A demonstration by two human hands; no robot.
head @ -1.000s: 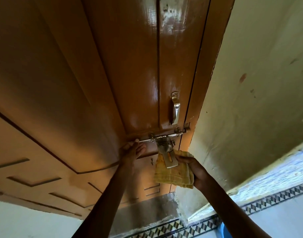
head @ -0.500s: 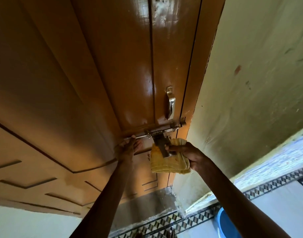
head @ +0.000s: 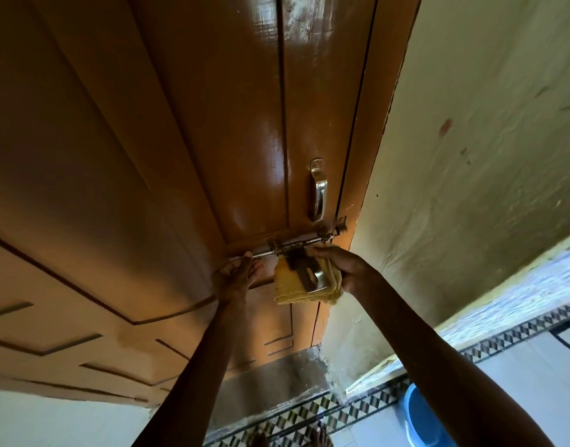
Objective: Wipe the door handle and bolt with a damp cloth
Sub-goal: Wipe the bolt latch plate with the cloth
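A shiny metal handle (head: pixel 319 191) stands upright on the glossy brown door (head: pixel 180 140). Just below it runs the steel bolt (head: pixel 298 245), its rod reaching the frame at the right. My left hand (head: pixel 235 275) pinches the left end of the bolt rod. The bolt's flat hasp plate (head: pixel 306 269) hangs down, and a folded yellow cloth (head: pixel 301 285) lies behind and around it. My right hand (head: pixel 345 269) holds that cloth against the plate from the right, with fingers near the rod.
A pale plastered wall (head: pixel 470 172) stands right of the door frame. A blue bucket (head: pixel 422 417) sits on the floor at the lower right, beside a patterned tile border (head: pixel 325 411). My bare toes (head: pixel 290 438) show at the bottom edge.
My right hand has risen with the cloth from below the hasp up to the bolt rod. The left hand stays pinched on the rod's left end. The camera has tilted slightly.
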